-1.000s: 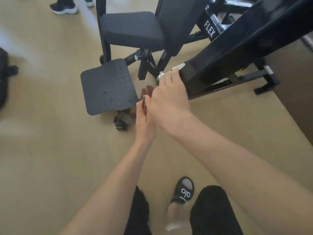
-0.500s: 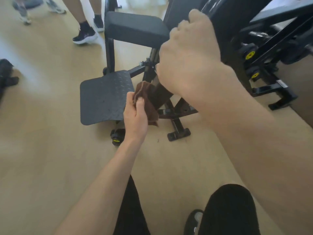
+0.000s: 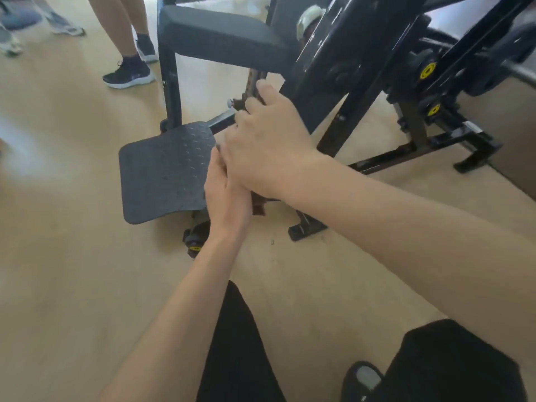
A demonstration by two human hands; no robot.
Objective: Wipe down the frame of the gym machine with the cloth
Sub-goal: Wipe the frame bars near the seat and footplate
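**Cloth held against the machine frame by both hands**

At the far left, the feet of other persons are seen on the tan floor (image 3: 72, 256), among them a black sneaker (image 3: 127, 75) with a white sole. Just right of these, a black padded seat (image 3: 220, 36) is carried on an upright post, and below it a textured black footplate (image 3: 165, 172) is set low over the floor. A small black wheel with a yellow cap (image 3: 193, 242) is seen under the footplate's near edge.

Beside the footplate's right edge, the left hand (image 3: 224, 195) is raised with its fingers curled, and the brown cloth (image 3: 259, 208) is gripped in it; only a small part of the cloth is shown below the hands. The right hand (image 3: 266, 146) is laid over the left, its fingers bent round a dark slanted bar of the gym machine frame (image 3: 327, 82); whether cloth is also caught under those fingers cannot be told.

Further right, the frame's black beams, two yellow-capped knobs (image 3: 428, 71) and the floor feet (image 3: 475, 146) are seen. At the bottom, the person's black-clad legs and one black slipper (image 3: 362, 378) are shown.
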